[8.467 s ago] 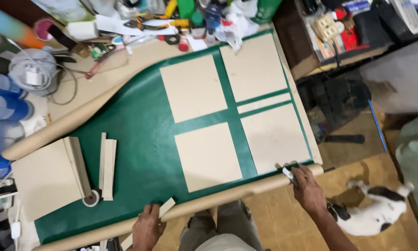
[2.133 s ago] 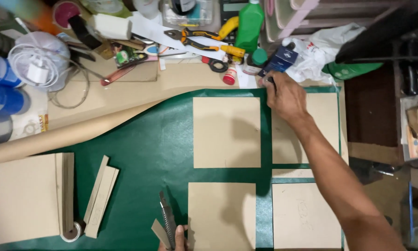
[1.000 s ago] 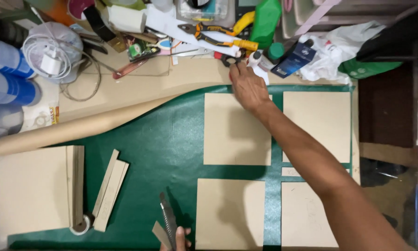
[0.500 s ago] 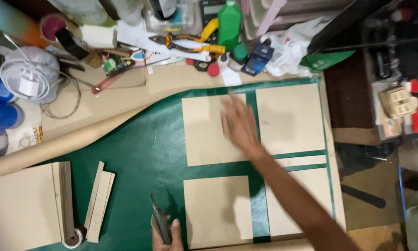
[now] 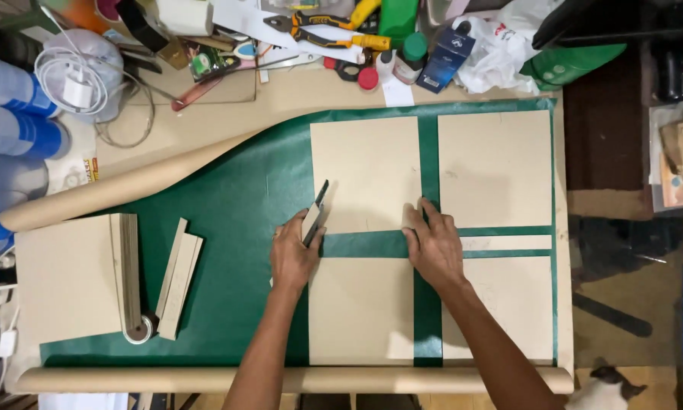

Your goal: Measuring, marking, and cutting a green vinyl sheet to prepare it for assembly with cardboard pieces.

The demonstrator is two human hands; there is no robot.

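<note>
My left hand (image 5: 294, 254) grips a narrow cardboard strip (image 5: 311, 221) together with a dark thin blade-like tool, at the lower left corner of the upper left cardboard panel (image 5: 365, 173). My right hand (image 5: 432, 244) lies flat, fingers pressing that panel's lower right corner. Several tan panels lie on green paper (image 5: 243, 228): an upper right panel (image 5: 495, 168), a lower left panel (image 5: 360, 310), a lower right panel (image 5: 508, 304) and a thin strip (image 5: 505, 243) between the right ones.
A stack of cardboard boards (image 5: 72, 277) and loose strips (image 5: 178, 277) lie at the left with a tape roll (image 5: 138, 331). Pliers (image 5: 326, 26), bottles, a cable coil (image 5: 72, 76) and clutter line the far edge. Brown paper rolls (image 5: 205, 380) at the near edge. A cat (image 5: 607, 391) sits below right.
My right hand came back from the tool clutter at the far edge to the upper left panel. My left hand moved up from the near edge with the strip and tool.
</note>
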